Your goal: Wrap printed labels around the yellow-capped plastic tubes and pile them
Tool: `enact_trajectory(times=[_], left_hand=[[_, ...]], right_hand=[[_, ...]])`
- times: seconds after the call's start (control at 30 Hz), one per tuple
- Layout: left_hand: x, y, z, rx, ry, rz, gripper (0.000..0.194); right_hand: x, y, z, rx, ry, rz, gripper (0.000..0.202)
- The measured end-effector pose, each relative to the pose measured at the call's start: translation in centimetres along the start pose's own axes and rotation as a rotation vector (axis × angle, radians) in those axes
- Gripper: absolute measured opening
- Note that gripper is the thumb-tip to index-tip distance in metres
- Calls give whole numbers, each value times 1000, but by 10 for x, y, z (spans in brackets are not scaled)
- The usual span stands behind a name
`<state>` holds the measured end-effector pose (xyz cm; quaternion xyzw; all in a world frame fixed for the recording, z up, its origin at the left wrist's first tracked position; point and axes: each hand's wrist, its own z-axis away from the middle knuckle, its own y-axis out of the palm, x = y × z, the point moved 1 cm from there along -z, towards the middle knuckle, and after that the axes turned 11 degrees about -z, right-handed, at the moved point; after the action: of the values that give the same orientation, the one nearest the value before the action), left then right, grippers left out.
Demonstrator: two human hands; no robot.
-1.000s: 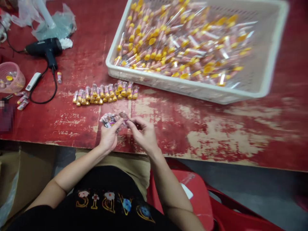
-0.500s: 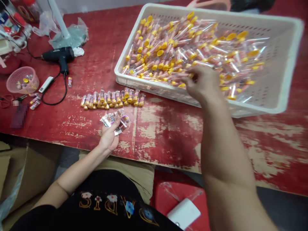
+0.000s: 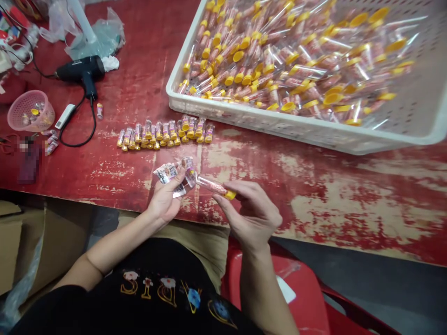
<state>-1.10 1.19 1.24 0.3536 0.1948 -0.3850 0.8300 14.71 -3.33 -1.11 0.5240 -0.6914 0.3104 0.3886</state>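
Left hand half-curled, thumb pinning a fan of printed wrappers; just right of it I see the right hand pinching one capped tube by its yellow end, clear tip at the wrappers, contact unclear. Just beyond, I'd count the bunched row of wrapped tubes as done, while the white crate at far right holds many bare-looking tubes, so I judge most remains.

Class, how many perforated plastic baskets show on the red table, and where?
2: a large white rectangular plastic basket at the upper right, holding yellow-capped clear tubes, and a small round pink plastic basket at the left. Others may be hidden.
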Motion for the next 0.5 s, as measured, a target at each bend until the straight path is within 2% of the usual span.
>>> enact_trajectory(times=[0.13, 0.3, 0.4, 0.5], left_hand=[[1, -2, 1, 20, 90, -18, 24], [0, -6, 1, 66, 86, -38, 18], [1, -8, 3, 95, 80, -72, 27], [2, -10, 6, 120, 133, -116, 38]], right_hand=[[11, 1, 5, -7, -42, -36, 39], [9, 1, 6, 34, -51, 21, 40], [6, 3, 7, 30, -53, 90, 38], [5, 6, 12, -14, -56, 163, 38]])
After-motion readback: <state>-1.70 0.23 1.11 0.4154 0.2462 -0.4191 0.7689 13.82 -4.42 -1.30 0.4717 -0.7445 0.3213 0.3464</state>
